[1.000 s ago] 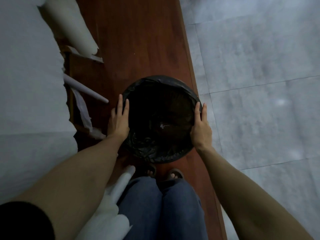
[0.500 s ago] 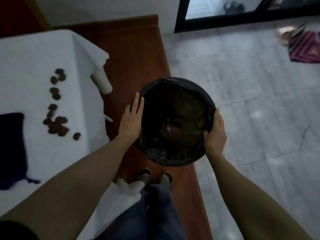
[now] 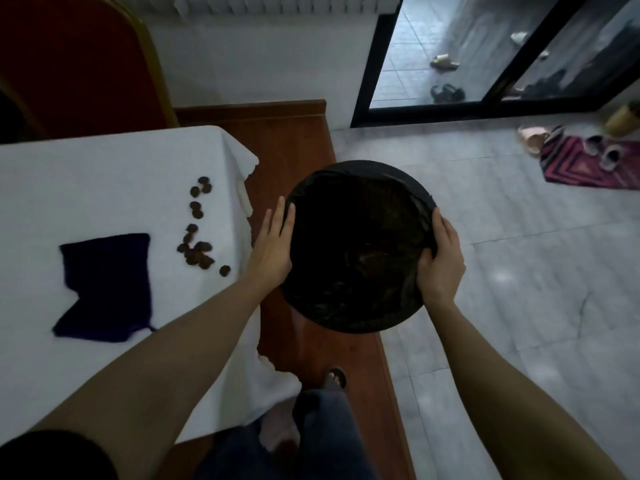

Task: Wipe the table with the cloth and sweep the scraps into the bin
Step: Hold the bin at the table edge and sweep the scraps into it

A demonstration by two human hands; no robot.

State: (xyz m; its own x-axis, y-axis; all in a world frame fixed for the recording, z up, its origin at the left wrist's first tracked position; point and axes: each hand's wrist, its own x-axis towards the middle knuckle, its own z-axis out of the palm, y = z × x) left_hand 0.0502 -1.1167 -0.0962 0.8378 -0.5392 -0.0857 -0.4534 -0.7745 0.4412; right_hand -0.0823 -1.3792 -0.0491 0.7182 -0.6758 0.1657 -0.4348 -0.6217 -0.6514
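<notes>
Head view: one round bin (image 3: 358, 188) lined with a black bag, held above the wooden platform (image 3: 277, 140) just right of the table (image 3: 86, 174). Left hand (image 3: 272, 249) presses flat on its side; right hand (image 3: 440, 261) grips the rim. One dark cloth (image 3: 107, 285) lies left of about fifteen brown scraps (image 3: 197, 251) near the table's right edge.

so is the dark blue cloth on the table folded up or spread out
Spread out. The dark blue cloth lies flat in what looks like a single layer on the white-covered table, left of the brown scraps, neither hand touching it.

Black bin (image 3: 356, 320), navy cloth (image 3: 107, 289)
</notes>
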